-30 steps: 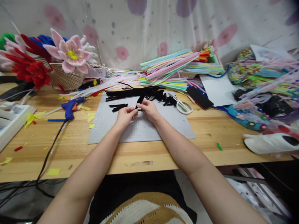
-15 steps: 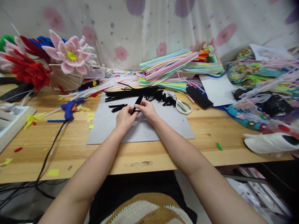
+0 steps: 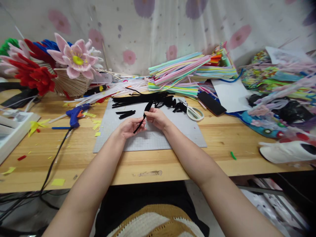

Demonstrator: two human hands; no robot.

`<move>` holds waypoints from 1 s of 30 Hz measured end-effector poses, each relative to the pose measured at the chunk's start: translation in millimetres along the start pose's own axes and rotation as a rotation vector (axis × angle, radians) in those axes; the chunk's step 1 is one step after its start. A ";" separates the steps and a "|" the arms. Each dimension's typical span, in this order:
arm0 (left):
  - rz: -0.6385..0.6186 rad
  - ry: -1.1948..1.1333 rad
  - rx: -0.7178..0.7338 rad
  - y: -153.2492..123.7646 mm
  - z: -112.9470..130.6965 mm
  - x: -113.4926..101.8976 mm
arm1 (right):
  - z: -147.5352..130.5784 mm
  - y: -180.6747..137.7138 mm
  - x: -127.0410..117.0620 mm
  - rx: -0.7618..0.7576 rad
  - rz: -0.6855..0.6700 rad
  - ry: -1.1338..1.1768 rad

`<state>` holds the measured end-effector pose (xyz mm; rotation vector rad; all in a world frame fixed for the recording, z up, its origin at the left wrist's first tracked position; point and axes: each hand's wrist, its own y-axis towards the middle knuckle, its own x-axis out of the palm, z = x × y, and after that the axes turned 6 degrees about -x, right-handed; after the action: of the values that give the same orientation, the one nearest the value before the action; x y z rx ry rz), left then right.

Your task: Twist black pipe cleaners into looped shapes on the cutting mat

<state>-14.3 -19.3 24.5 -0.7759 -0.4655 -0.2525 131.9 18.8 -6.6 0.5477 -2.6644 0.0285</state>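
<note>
Being held over a grey mat: a black strip

The black strip is gripped by both hands, near the middle of the mat. It is set at a slant, with its broader end pointed away from the body and its thin tail crossed over the fingers of the left hand. By that hand, turned partly palm up, the lower part is held; by the right hand, the strip is pinched higher up between thumb and fingers.

Just beyond the hands, long black stems are laid along the mat's far edge. Short black pieces are placed to the left, and curled black bits to the right, just beside pale-handled scissors. Farther right, a dark flat slab is seen near a white sheet. On the left of the wooden table, a blue glue gun is laid near yellow scraps. Pastel stems are heaped behind, and fuzzy flowers are gathered at the far left.
</note>
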 end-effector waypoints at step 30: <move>0.105 0.172 0.325 19.3 -5.9 -5.0 | -1.0 2.5 11.6 -0.202 0.153 -0.222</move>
<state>-9.4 -10.0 6.5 -0.4544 -0.2919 -0.1389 121.6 16.9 -0.8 0.2968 -2.8750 -0.2695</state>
